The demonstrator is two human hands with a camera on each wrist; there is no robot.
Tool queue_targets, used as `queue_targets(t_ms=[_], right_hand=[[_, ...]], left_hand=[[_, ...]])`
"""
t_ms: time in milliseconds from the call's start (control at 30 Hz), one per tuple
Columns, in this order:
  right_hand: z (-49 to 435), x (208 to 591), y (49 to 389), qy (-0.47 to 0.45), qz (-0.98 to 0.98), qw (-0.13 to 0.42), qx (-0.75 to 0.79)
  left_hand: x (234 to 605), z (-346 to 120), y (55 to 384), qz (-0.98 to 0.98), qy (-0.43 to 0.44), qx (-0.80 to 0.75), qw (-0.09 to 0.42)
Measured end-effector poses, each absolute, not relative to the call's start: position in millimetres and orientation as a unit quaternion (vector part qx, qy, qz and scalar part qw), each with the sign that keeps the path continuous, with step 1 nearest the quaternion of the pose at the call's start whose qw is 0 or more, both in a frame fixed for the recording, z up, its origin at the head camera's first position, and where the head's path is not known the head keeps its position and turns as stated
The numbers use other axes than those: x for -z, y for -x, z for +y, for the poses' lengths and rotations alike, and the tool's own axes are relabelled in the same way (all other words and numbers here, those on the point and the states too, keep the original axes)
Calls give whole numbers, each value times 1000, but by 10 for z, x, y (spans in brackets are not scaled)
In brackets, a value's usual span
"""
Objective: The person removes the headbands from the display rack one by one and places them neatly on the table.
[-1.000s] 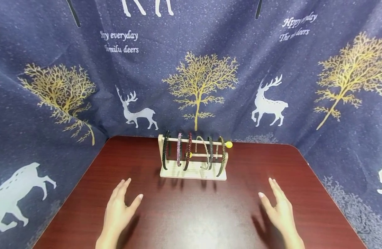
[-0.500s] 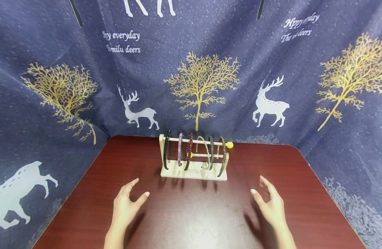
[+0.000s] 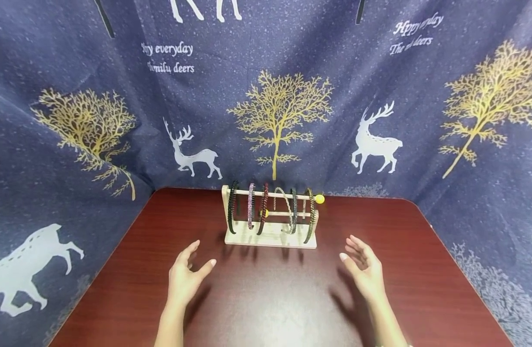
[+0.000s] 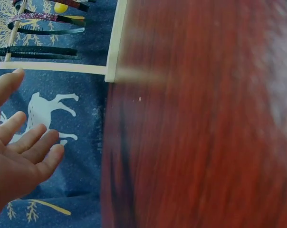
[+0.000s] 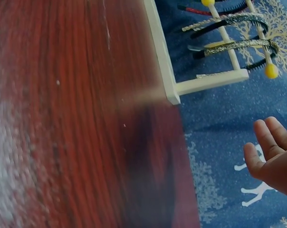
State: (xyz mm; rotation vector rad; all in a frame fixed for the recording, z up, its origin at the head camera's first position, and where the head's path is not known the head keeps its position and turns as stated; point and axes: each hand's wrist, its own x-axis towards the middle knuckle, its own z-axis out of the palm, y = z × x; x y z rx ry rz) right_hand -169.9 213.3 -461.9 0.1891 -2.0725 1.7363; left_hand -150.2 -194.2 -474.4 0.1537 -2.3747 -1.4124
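A pale wooden rack (image 3: pixel 270 236) with two horizontal rods stands at the back middle of the table. Several hair hoops hang on it, among them a black headband (image 3: pixel 230 212) at the left end, a pink glittery headband (image 3: pixel 250 207), a dark red headband (image 3: pixel 263 212) and a gold-and-black headband (image 3: pixel 311 219) at the right end. My left hand (image 3: pixel 183 279) hovers in front and left of the rack, thumb and fingers spread apart. On the other side, my right hand (image 3: pixel 366 275) hovers front right, fingers slightly bent. Neither hand touches anything.
Yellow balls cap the rods, one at the upper rod's right end (image 3: pixel 320 199). The reddish-brown table (image 3: pixel 266 294) has rounded back corners. A blue cloth (image 3: pixel 287 43) with deer and gold trees hangs behind and at both sides.
Both hands have moved inward toward each other and a little forward, nearer the rack. The rack and its headbands have stayed in place.
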Motion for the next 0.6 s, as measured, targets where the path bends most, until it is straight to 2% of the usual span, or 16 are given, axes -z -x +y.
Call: queue_targets(t_ms=[367,600], right_hand=[[2048,4639,1848,-86,-711,191,-672],[1968,4652,1908,-114,-689,195,-689]], left_hand=[[4820,-1857,1738,-824,-42,536,179],[4872,-1786,1885,-820,-46,535,198]])
